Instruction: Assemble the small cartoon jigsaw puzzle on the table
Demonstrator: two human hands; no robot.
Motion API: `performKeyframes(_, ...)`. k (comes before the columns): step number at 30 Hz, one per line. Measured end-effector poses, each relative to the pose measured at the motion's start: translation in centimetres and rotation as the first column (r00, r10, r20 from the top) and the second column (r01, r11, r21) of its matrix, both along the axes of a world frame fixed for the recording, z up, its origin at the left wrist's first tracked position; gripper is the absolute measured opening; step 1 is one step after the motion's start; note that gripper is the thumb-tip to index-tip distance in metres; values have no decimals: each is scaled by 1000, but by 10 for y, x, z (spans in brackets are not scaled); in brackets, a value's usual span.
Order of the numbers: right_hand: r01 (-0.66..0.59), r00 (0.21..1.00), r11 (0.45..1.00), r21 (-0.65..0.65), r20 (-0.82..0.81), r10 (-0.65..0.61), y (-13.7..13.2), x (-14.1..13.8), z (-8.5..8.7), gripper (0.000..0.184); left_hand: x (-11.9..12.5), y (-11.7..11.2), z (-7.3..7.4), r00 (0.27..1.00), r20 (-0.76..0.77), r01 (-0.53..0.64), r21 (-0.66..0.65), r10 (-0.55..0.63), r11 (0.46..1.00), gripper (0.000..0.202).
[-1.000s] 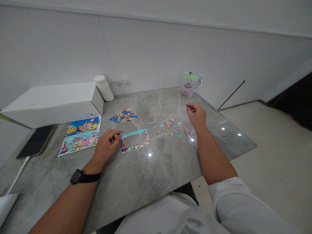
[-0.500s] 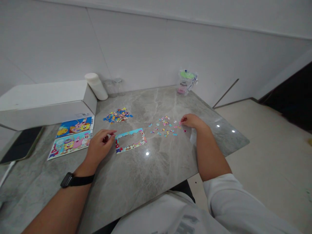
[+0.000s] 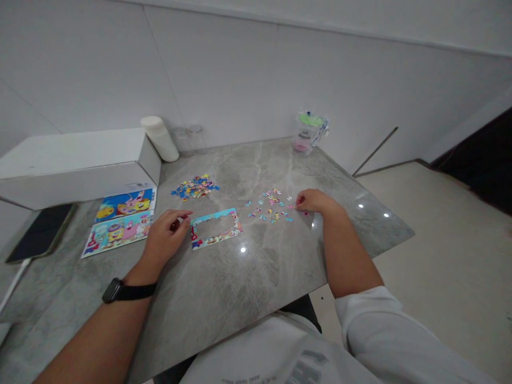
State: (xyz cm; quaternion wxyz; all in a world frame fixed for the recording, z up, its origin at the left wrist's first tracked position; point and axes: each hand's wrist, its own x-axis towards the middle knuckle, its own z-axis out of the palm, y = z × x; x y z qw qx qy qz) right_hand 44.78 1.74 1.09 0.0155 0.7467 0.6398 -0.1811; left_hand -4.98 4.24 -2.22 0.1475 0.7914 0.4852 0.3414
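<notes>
On the grey marbled table, a partly assembled jigsaw border (image 3: 216, 215) forms a rectangle with an open middle. My left hand (image 3: 166, 234) rests at its left edge, fingers loosely bent and apart, holding nothing. Farther right lie scattered small puzzle pieces (image 3: 274, 200) in pale blue, pink and yellow. At their right side is my right hand (image 3: 314, 201), thumb and fingertips pinched together on a small pink puzzle piece, mostly covered by the fingers. A denser pile of puzzle pieces (image 3: 196, 186), blue and yellow, sits behind the border.
Left of the border lies a cartoon picture sheet (image 3: 120, 229), with a phone (image 3: 40, 232) on a cable beyond it. Behind stand a white box (image 3: 72, 165), a white bottle (image 3: 160, 140) and clear glasses (image 3: 195, 137). A bagged cup (image 3: 309, 132) stands at the back right.
My right hand has shifted slightly down at the edge of the scattered pieces, its fingertips closing on a pink piece. My left hand stays beside the border. The camera view has moved slightly.
</notes>
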Motion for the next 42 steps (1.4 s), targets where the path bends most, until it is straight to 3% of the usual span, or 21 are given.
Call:
performKeyframes(4,12,1000,1000,16,18,-12,2,-2,-3,15,0,0,0,1000,-4,2,-2,-2,1000,29)
performKeyframes(11,-30,1000,987,158,14,28,8,-6,-3,24,4,-3,4,1000,15,-5,-14,5,1000,31)
performKeyframes(17,-239,961,937,256,-73,265,6,-44,4,21,5,-3,5,1000,23,0,-12,0,1000,31)
performKeyframes(24,-411,891,904,123,-158,426,0,-63,-3,15,3,-3,4,1000,27,2,-13,-1,1000,30)
performKeyframes(30,-337,928,940,46,-154,340,-1,-51,-1,12,2,-2,4,1000,22,12,1,-12,1000,29)
performKeyframes(33,-253,958,958,137,-106,268,1,-45,2,14,2,-2,4,1000,17,10,5,-10,1000,28)
performKeyframes(37,-139,989,937,322,-11,150,8,-48,-5,28,2,-2,3,1000,16,13,12,-14,1000,28)
performKeyframes(42,-126,992,945,302,25,124,17,-61,-21,25,3,-3,3,999,26,21,19,-21,1000,27)
